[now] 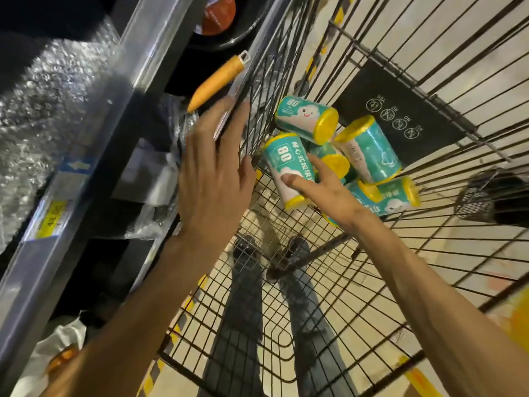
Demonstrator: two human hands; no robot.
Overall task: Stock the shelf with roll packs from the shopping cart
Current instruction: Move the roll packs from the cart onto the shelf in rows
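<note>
While five or so teal-and-yellow roll packs lie heaped in the far corner of the shopping cart (pixel 357 282), reaching in for the nearest roll pack (pixel 286 170), which lies just under the thumb and forefinger of the right hand (pixel 323 193). Touching its wrapper with spread fingers, not yet curled round it. Resting the left hand (pixel 213 173) flat and relaxed against the cart's wire side wall, just left of that pack, holding nothing.

Seemingly at the pick-up step, with nothing yet carried toward the shelf. Next, probably closing the right fingers round the pack's middle, lifting it clear of the neighbours leaning on it beyond the fingertips, then swinging it left over the cart rim. Slippery film wrap, so likely needing a firm hold.

Further left of the left hand: a metal shelf rail (pixel 94 156) with a yellow price tag (pixel 53 217), bubble-wrapped goods (pixel 43 110) above it, an orange handle (pixel 216 81) poking out beyond the fingertips. Below the wire floor: legs, shoes, pale tiled floor. Dim store aisle.
</note>
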